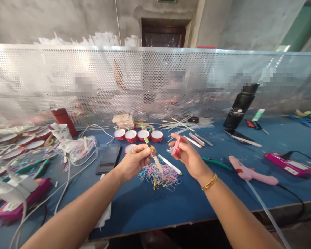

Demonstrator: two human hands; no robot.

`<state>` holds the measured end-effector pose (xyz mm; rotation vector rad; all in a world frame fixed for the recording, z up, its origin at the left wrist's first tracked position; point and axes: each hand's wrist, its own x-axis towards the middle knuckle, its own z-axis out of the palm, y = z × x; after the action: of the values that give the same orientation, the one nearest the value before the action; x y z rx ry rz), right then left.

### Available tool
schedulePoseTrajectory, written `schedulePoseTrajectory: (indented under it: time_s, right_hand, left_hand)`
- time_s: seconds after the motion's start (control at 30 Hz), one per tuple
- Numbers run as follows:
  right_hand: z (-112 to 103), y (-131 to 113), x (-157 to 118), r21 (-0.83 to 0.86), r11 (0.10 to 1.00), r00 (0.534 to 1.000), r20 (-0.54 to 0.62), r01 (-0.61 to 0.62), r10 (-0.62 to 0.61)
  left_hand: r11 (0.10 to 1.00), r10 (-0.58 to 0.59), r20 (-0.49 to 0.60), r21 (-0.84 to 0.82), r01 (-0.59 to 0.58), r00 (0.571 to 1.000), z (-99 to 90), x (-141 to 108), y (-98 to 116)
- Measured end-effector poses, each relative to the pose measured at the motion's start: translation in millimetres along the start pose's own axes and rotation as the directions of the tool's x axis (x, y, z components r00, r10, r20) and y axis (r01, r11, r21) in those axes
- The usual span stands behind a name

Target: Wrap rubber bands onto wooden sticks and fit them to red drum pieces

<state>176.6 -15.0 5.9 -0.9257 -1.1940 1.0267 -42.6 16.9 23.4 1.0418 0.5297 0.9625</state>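
My left hand point(137, 160) pinches a flat wooden stick point(158, 164) with a green end pointing up and away. Between the fingers and thumb of my right hand point(193, 157) is a small red drum-like disc point(176, 147), turned on its edge. The two things are apart. Below my hands lies a tangled pile of pastel-coloured strings point(159, 176), with a white marker pen point(170, 164) resting across it. Just beyond stand several red drum-like discs with white tops point(144, 135), one of them partly behind my left hand.
A pink glue gun point(251, 173) with a long glue stick lies at right, near a black bottle point(239, 110). At left are a dark phone point(109, 160), white cables point(67, 186) and a red flask point(64, 121). A perforated metal screen point(145, 79) closes the table's back.
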Motion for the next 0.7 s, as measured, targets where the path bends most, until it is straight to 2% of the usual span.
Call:
schedulePoseTrajectory:
  time_s: [0.1, 0.2, 0.3, 0.43, 0.53, 0.63, 0.7]
  right_hand:
    - [6, 6, -16, -0.105, 0.994, 0.999, -0.021, 0.041, -0.043]
    - [13, 8, -37, -0.309, 0.934, 0.979, -0.037, 0.181, -0.202]
    - [20, 8, -56, -0.520, 0.803, 0.925, -0.060, 0.291, -0.374]
    - [28, 10, -67, -0.749, 0.551, 0.849, 0.028, 0.368, -0.528]
    - [31, 15, -66, -0.814, 0.435, 0.794, 0.053, 0.386, -0.605]
    - [32, 18, -62, -0.838, 0.387, 0.746, 0.035, 0.384, -0.665]
    - [31, 19, -61, -0.844, 0.379, 0.736, 0.027, 0.380, -0.677]
  left_hand:
    - [0.999, 0.034, -0.050, -0.002, -0.035, 0.998, -2.1, 3, 0]
    - [0.998, 0.067, -0.081, 0.018, -0.066, 0.994, -2.5, 4, 0]
    - [0.996, 0.078, -0.094, 0.043, -0.075, 0.992, -2.2, 5, 0]
    - [0.996, 0.080, -0.091, 0.051, -0.075, 0.993, -1.8, 6, -1]
    - [0.996, 0.076, -0.094, 0.047, -0.072, 0.993, -1.2, 6, -1]
    - [0.996, 0.074, -0.100, 0.054, -0.069, 0.992, -0.5, 6, -2]
    - [0.996, 0.077, -0.104, 0.062, -0.071, 0.992, -0.8, 6, -2]
